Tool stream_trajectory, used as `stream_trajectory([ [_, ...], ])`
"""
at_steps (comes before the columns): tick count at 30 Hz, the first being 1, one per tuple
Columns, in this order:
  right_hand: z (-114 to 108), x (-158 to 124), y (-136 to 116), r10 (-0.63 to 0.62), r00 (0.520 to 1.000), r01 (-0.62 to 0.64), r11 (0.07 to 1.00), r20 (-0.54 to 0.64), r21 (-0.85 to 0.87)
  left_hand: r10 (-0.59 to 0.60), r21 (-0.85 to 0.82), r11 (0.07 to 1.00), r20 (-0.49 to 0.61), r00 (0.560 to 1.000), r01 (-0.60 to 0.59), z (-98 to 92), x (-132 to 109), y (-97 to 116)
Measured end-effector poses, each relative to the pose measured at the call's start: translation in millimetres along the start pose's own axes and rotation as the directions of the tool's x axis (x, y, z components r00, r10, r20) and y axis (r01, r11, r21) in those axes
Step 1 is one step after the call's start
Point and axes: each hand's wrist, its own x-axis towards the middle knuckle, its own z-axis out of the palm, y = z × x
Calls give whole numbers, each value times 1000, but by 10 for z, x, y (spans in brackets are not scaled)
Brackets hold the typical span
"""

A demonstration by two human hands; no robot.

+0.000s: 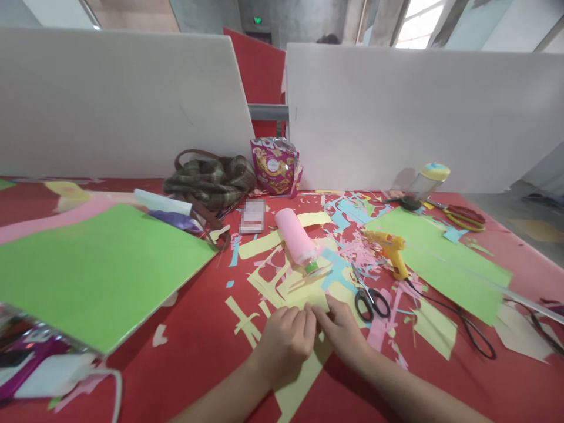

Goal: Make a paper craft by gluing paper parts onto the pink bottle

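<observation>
My left hand [288, 341] has its fingers curled, closed at the edge of a pale yellow paper [299, 388] low in the middle of the view. Close beside it, my right hand [343, 332] pinches the same paper, thumb and fingertips nearly touching the left hand's. What lies between the fingertips is hidden. Just beyond my hands, a pink-wrapped bottle [295, 235] lies on its side, its green cap [312, 267] toward me. Black-handled scissors [370, 299] rest to the right of my right hand.
Scraps of pink paper [359, 249] and blue paper [337, 267] litter the red table [198, 352]. A yellow glue gun [394, 249] with a black cord lies right, near a green sheet [453, 264]. Left is a green board [101, 264]. Behind stand a snack bag [275, 167] and plaid bag [215, 179].
</observation>
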Motion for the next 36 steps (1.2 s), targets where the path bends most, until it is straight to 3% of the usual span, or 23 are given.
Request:
stream_trajectory([
  [3,-26,19,15,17,1000,-18,999,-13,-40,-36,-97,995,2,999,36,-2,-7,-11],
  [5,-79,35,-8,-34,999,34,996,3,-86,-155,-229,961,13,988,153,-16,2,-31],
  [7,-153,51,-53,-112,993,118,981,47,-153,-319,-389,863,74,945,322,-35,27,-62],
  [10,-278,67,-133,-206,963,245,940,176,-237,-478,-598,577,304,824,556,-71,90,-128],
  [13,-368,74,-177,-248,928,327,899,277,-291,-425,-673,212,590,687,709,-103,161,-195],
  [16,-404,83,-160,-268,921,360,862,282,-357,-364,-630,24,718,594,776,-114,205,-242],
  [19,-402,96,-118,-290,916,382,843,279,-379,-360,-594,-42,759,543,803,-110,217,-264],
  [25,-389,117,-113,-285,916,382,835,283,-396,-332,-548,-135,810,484,825,-119,226,-262],
  [31,-341,144,-78,-221,966,252,927,136,-279,-419,-572,-253,792,445,780,-109,222,-249],
  [36,-286,154,-1,-163,986,167,967,41,-191,-419,-570,-318,801,427,757,-87,218,-233],
])
